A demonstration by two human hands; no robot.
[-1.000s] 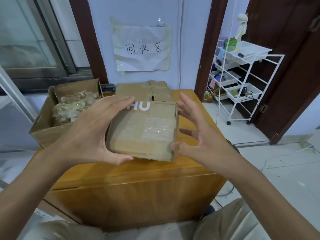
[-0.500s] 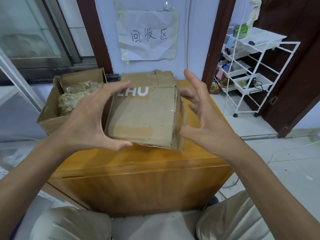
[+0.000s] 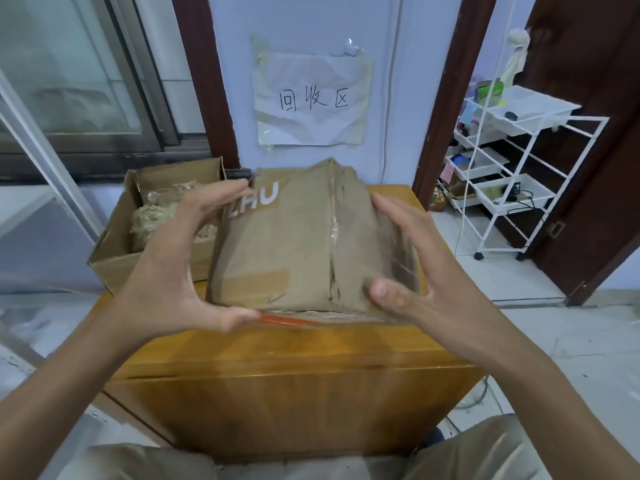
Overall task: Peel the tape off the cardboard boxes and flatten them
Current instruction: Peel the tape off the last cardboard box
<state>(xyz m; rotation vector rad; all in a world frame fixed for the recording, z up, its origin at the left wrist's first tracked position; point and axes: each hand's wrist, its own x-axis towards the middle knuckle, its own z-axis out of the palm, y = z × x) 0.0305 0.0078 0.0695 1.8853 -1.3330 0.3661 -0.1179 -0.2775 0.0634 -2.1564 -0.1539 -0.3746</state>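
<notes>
Cardboard box point(image 3: 304, 237) — left hand point(image 3: 173, 268), right hand point(image 3: 415, 271) clasping its sides; turn taped seam point(image 3: 333, 233) up — lift tape end first.

left hand point(image 3: 173, 271) fingers spread, right hand point(image 3: 415, 268) likewise, forearms raised

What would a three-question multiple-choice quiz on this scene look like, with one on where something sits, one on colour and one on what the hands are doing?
1. Where is the open box of crumpled packing?
A. Left of the held box
B. On the white rack
C. On the floor

2. What colour are the letters on the held box?
A. Red
B. White
C. Black

3. How is that box held?
A. One hand only
B. Lying untouched
C. Between both hands

Answers: 1 A, it sits on the wooden table beside the held box. 2 B, white print on brown cardboard. 3 C, the left hand and right hand clasp opposite sides.
</notes>
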